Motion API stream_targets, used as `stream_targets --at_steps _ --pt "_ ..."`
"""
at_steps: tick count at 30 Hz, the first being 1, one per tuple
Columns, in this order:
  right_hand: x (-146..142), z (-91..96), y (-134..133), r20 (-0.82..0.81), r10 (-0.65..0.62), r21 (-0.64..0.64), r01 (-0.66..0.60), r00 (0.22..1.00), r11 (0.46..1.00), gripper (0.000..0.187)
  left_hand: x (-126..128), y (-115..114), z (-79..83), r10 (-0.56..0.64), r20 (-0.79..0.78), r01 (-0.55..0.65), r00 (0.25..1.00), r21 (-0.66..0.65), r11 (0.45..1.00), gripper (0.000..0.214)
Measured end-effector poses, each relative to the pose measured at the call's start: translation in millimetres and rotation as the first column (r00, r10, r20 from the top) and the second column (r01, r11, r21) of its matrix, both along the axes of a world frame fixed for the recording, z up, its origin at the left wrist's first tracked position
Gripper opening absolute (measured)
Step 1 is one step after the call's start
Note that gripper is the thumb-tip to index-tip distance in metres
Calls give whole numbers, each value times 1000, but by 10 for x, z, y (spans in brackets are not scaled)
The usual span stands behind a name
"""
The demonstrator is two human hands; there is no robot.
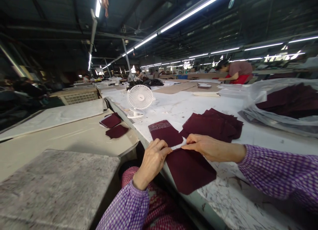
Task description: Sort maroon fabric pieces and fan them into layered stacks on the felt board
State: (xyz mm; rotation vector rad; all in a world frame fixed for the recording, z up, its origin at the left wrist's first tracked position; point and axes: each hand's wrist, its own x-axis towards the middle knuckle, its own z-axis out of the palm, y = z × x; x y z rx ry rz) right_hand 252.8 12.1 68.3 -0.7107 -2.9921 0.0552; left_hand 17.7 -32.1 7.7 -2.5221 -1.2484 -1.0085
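Note:
A maroon fabric piece (190,170) with a pointed lower edge hangs partly over the table's front edge. My left hand (154,157) pinches its upper left corner between thumb and fingers. At its upper right edge, my right hand (203,146) is closed in a pinch on the same piece. Just beyond my hands lies another maroon piece (165,132) with a greyish band along its far end. A white strip shows between the two pieces; I cannot tell what it is. Behind my right hand rests a fanned pile of maroon fabric pieces (211,124).
A small white fan (140,97) stands near the table's left edge. Two maroon bits (116,131) lie on the lower beige surface (74,137) at left. On the right sits a clear plastic bag (253,101) of maroon fabric. A co-worker (238,72) bends over the far table.

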Motion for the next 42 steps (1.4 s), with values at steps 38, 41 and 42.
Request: stream_targets --at_steps 38,41,42 --pt "-373 98 -120 279 -103 345 0 955 938 59 -357 -93 -74 -15 404 73 915 -128 989 24" --pt "-328 79 -91 203 -150 286 88 968 954 39 -279 -46 -19 13 406 43 914 -128 991 22" --pt "-312 65 -76 177 -168 269 117 970 956 36 -244 -52 4 4 375 49 927 -131 990 22"
